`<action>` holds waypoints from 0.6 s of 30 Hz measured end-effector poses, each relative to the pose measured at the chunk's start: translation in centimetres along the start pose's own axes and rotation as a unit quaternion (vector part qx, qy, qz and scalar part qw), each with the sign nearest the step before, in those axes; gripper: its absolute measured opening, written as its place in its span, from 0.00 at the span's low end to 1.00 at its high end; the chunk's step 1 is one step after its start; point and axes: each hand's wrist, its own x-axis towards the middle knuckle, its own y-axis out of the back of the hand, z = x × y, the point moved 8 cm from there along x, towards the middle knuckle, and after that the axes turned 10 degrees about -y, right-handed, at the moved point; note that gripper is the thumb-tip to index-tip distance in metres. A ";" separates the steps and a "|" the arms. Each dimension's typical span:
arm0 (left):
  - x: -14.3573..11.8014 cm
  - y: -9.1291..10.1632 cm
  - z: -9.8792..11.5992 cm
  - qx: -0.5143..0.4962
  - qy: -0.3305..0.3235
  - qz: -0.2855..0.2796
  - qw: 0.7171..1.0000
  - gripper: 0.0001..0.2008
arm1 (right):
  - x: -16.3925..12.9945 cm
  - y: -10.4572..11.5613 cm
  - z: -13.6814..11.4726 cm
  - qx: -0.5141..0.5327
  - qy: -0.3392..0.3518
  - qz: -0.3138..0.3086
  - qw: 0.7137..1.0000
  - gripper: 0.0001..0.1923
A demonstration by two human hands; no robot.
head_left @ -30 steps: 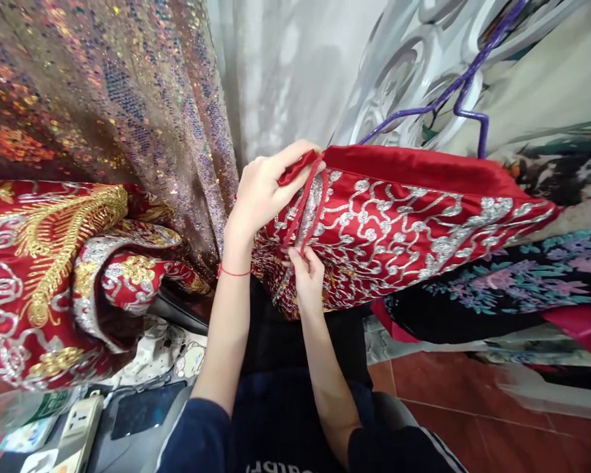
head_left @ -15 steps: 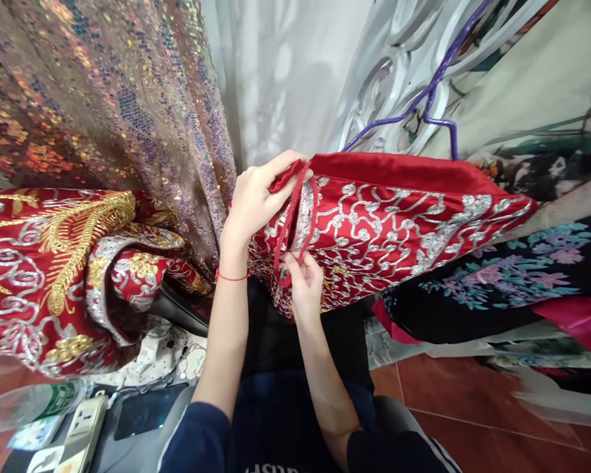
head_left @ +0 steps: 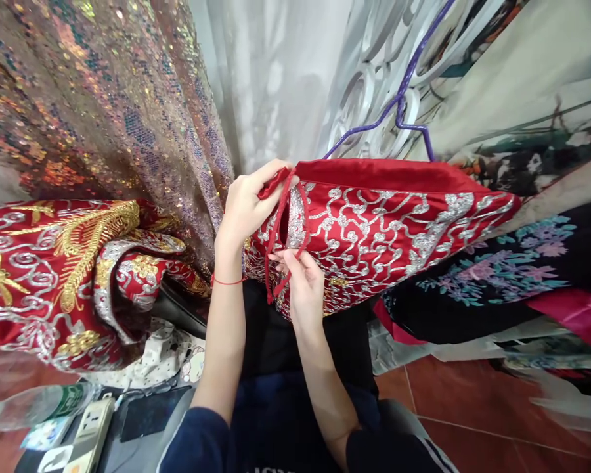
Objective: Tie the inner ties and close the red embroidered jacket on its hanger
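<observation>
A red garment (head_left: 389, 230) with silver embroidery hangs from a purple hanger (head_left: 398, 105) in front of me. My left hand (head_left: 249, 203) grips its upper left corner at the waistband. Thin red ties (head_left: 280, 230) hang down from that corner. My right hand (head_left: 300, 282) pinches the ties lower down, fingers closed around them, against the garment's left edge. A red string bracelet sits on my left wrist.
A sequinned brown fabric (head_left: 103, 98) hangs at the upper left. Another red and gold embroidered garment (head_left: 54, 276) lies at the left. Black floral cloth (head_left: 497, 276) hangs at the right. A power strip (head_left: 86, 427) and a plastic bottle (head_left: 34, 407) lie at the lower left on the tiled floor (head_left: 473, 407).
The view has drifted so the garment and both hands sit slightly lower and to the left. My right hand has shifted a little along the ties; my left hand keeps its grip.
</observation>
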 end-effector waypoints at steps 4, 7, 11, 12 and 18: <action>-0.1 0.0 0.2 0.000 0.004 0.006 1.000 0.12 | 0.0 -0.1 -0.1 0.017 -0.002 0.010 1.000 0.10; -0.1 0.0 0.4 0.000 0.008 0.009 1.000 0.12 | -0.1 0.0 -0.3 0.013 0.002 0.021 1.000 0.11; -0.3 0.1 0.7 0.005 0.010 0.007 1.000 0.12 | -0.4 -0.1 -0.8 0.000 -0.005 0.029 1.000 0.12; -0.3 0.2 0.9 0.006 0.011 0.007 1.000 0.12 | -0.5 -0.2 -0.9 -0.002 -0.005 0.028 1.000 0.12; -0.2 0.4 1.4 0.009 0.016 0.010 1.000 0.11 | -0.7 -0.9 -2.3 0.006 0.022 0.015 1.000 0.10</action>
